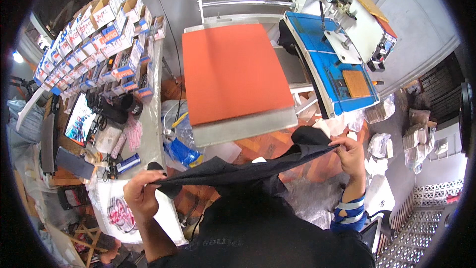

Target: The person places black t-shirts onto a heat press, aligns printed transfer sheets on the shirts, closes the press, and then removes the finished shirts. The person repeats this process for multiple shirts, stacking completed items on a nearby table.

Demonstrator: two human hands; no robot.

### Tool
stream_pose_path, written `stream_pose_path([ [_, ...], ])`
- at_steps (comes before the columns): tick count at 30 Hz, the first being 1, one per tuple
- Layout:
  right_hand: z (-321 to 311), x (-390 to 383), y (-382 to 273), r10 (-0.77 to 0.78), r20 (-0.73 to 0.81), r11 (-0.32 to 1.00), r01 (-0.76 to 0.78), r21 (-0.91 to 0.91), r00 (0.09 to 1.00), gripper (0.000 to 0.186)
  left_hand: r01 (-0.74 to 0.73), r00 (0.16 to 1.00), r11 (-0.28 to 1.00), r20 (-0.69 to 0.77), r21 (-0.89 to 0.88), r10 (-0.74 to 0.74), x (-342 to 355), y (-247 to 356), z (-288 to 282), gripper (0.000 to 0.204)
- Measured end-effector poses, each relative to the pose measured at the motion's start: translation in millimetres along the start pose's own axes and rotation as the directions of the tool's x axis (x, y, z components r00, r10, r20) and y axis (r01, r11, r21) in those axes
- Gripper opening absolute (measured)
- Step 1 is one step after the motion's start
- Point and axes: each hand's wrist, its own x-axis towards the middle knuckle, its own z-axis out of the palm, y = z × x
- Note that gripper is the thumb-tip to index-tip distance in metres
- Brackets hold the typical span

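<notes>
Stretched out between my two hands is a black T-shirt [243,171], its sleeve-like flaps folding near both ends. My left hand [141,193] pinches the left end between thumb and fingers. At the other end my right hand [350,156], held slightly higher, grips the cloth in a similar pinch. Most of the shirt's lower part blends with the black clothing on my body, so its edge is hard to make out. Just beyond the cloth lies the flat orange pad [233,74] of a heat press, apart from the shirt.
The blue press plate [317,49] with its gauge and metal fittings stands at the right. Stacked small cardboard boxes [99,44] and a lit screen [79,119] occupy the left table. A white sheet with a red print [121,213] lies by my left forearm. Plastic-wrapped bundles [379,144] rest at right.
</notes>
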Motion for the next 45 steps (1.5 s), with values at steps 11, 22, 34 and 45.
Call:
stream_pose_path([
  [11,-74,236,-95,-0.330,-0.134,0.919,0.285,-0.274,0.935,0.033,0.178,0.930,0.886,-0.367,0.428,-0.010,200,-17,2,0.019],
  [22,83,554,-32,-0.170,0.010,0.728,0.133,-0.672,0.985,0.026,0.433,0.870,0.686,-0.074,0.585,-0.487,422,-288,83,0.029],
  [34,196,661,35,0.022,-0.315,0.919,-0.143,-0.367,0.949,0.023,0.666,0.656,0.738,-0.382,-0.112,-0.650,452,-405,164,0.017],
  [45,318,567,5,-0.598,0.162,0.567,0.557,-0.607,0.785,0.047,-0.246,0.937,0.756,0.349,0.607,0.024,425,-354,307,0.040],
])
